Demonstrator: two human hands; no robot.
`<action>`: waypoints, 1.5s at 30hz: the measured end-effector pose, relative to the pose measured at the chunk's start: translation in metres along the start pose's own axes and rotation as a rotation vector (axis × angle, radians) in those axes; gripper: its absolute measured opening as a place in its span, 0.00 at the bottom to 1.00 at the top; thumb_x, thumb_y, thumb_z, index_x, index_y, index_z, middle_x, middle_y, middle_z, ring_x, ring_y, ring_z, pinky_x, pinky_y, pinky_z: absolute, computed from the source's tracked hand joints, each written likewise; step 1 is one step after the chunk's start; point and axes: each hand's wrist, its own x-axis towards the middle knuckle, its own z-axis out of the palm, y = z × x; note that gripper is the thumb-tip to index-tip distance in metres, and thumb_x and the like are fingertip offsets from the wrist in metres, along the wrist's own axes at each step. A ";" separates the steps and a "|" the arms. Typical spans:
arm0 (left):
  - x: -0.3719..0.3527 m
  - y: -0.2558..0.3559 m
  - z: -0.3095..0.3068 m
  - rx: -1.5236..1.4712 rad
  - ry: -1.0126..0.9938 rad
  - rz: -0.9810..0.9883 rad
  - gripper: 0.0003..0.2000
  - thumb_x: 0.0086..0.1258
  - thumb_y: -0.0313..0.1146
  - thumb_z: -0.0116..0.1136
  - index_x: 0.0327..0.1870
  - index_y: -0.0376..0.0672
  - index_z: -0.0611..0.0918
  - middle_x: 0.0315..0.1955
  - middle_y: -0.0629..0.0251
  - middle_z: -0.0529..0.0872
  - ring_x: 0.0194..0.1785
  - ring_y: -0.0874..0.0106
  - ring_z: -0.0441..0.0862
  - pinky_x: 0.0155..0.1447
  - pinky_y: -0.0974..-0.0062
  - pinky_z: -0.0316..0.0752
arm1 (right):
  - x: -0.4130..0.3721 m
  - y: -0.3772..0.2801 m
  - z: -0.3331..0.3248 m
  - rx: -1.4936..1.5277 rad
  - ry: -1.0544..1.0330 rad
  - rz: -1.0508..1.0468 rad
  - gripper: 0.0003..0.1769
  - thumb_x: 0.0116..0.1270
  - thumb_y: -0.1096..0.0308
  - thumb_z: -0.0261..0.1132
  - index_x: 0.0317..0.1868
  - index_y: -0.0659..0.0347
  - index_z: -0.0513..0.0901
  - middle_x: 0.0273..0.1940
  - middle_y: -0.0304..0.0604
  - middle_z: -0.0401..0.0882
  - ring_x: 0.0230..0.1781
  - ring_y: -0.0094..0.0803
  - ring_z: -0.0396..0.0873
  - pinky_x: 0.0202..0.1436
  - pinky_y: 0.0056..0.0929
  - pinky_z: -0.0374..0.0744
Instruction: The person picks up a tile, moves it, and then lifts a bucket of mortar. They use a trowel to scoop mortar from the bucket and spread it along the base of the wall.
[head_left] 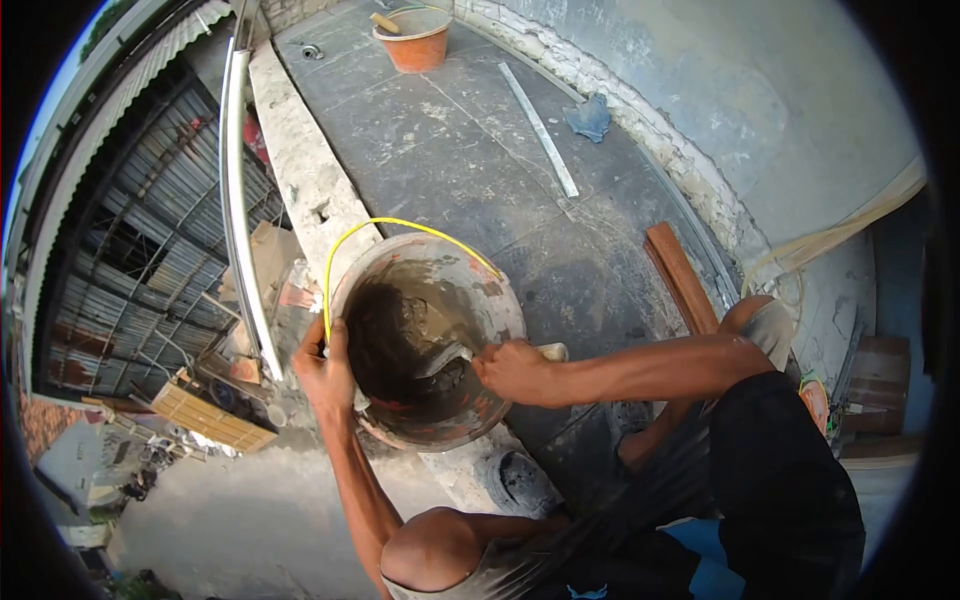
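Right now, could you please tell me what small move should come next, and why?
Probably draw the trowel through the mix: the right grip holds the trowel, whose metal end sits inside the bucket, the left grip is on its rim, and the mix shows lighter and darker patches, though shadow may explain some.

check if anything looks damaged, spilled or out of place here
The wall looks damaged: its surface is ragged and broken along the base. Pale splatters mark the dark floor. The bucket, its rim in the left hand, seems to rest on the ledge, an awkward-looking spot.
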 end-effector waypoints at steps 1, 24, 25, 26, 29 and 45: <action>-0.001 0.002 -0.002 0.041 0.008 0.001 0.15 0.64 0.31 0.56 0.48 0.31 0.80 0.33 0.58 0.85 0.37 0.76 0.77 0.44 0.76 0.71 | 0.002 0.003 -0.008 0.103 -0.016 0.006 0.10 0.55 0.70 0.57 0.37 0.65 0.78 0.31 0.46 0.81 0.29 0.34 0.81 0.26 0.31 0.78; -0.013 0.006 0.013 0.080 0.145 0.031 0.16 0.61 0.34 0.58 0.45 0.30 0.81 0.36 0.47 0.84 0.41 0.62 0.82 0.50 0.69 0.72 | 0.020 0.012 -0.038 0.369 -0.156 0.139 0.08 0.54 0.73 0.59 0.31 0.63 0.84 0.32 0.50 0.83 0.34 0.44 0.83 0.33 0.36 0.81; -0.014 0.004 0.013 0.085 0.147 0.031 0.16 0.61 0.34 0.58 0.45 0.30 0.81 0.36 0.47 0.84 0.41 0.62 0.82 0.50 0.69 0.72 | 0.025 0.014 -0.042 0.326 -0.111 0.276 0.08 0.54 0.73 0.59 0.32 0.63 0.84 0.33 0.50 0.83 0.34 0.42 0.83 0.33 0.35 0.81; -0.016 0.003 0.014 0.083 0.145 0.038 0.16 0.61 0.34 0.58 0.45 0.31 0.81 0.37 0.47 0.84 0.42 0.62 0.82 0.50 0.69 0.72 | 0.032 0.018 -0.044 0.329 -0.107 0.281 0.08 0.54 0.73 0.59 0.32 0.63 0.84 0.33 0.50 0.83 0.34 0.42 0.83 0.33 0.35 0.81; -0.022 0.015 0.017 0.119 0.154 0.080 0.15 0.61 0.33 0.58 0.44 0.30 0.81 0.37 0.47 0.84 0.41 0.61 0.82 0.49 0.69 0.73 | 0.054 0.019 -0.045 0.116 -0.324 0.175 0.09 0.55 0.72 0.60 0.35 0.62 0.85 0.38 0.48 0.84 0.37 0.40 0.83 0.36 0.32 0.81; -0.019 0.004 0.010 0.054 0.216 0.040 0.15 0.62 0.31 0.56 0.44 0.29 0.80 0.32 0.48 0.84 0.37 0.66 0.82 0.45 0.71 0.73 | -0.005 0.006 -0.052 0.365 -0.081 -0.062 0.08 0.53 0.72 0.58 0.25 0.63 0.83 0.28 0.48 0.82 0.30 0.42 0.82 0.30 0.38 0.78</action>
